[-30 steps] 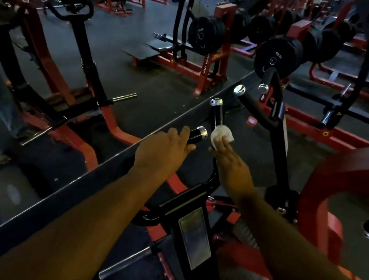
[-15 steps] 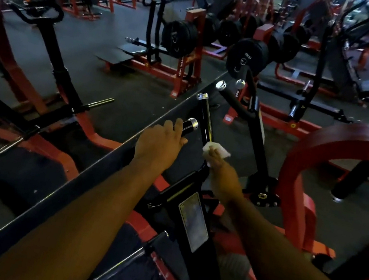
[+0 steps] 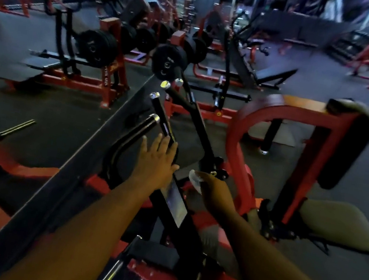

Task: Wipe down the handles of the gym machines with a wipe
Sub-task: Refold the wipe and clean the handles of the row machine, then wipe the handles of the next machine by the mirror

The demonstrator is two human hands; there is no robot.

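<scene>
Centrally, a black-and-red gym machine (image 3: 180,215) is seen, with a red frame (image 3: 241,135) and grey seat pad (image 3: 336,223) to its right and plate-loaded racks (image 3: 96,47) beyond it. Two chrome-capped black handles (image 3: 141,125) rise from the machine. The left hand (image 3: 156,162) is spread flat, fingers straight, just below these handles. The right hand (image 3: 216,191) is held right of the machine's stem, pinching a white wipe (image 3: 196,179), apart from the handles.

Two handles (image 3: 141,127) project fwd at centre, w/ left hand (image 3: 156,159) just behind them. Right hand (image 3: 215,191) w/ wipe (image 3: 195,178) sits to its right. Seat pad (image 3: 336,223) far right; weight plates (image 3: 97,46) behind, upper left.
</scene>
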